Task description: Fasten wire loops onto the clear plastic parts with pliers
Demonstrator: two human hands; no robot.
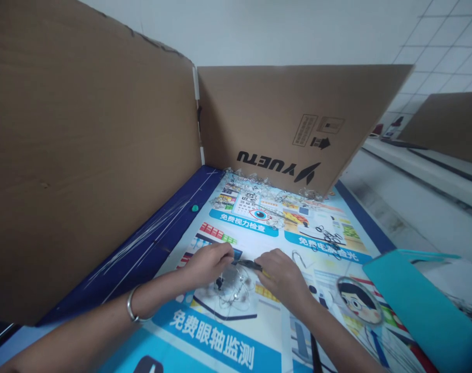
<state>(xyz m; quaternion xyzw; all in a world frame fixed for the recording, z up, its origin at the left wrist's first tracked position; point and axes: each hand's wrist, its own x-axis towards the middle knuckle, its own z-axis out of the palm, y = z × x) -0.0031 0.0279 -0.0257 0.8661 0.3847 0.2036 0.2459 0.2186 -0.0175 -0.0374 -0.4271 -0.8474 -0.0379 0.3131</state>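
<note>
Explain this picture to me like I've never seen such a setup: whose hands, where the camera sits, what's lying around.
There is no robot here: the left hand and right hand belong to the person wearing the camera on their head, looking forward and down. The right hand holds dark-nosed pliers, their tip close to the left hand's fingers. Beneath hangs or lies a tangle of thin wire; which, I cannot tell. The printed sheet also bears clear, wiry pieces along its far edge and small dark loops. Long thin strands lie at left. Cardboard panels stand around the work area.
</note>
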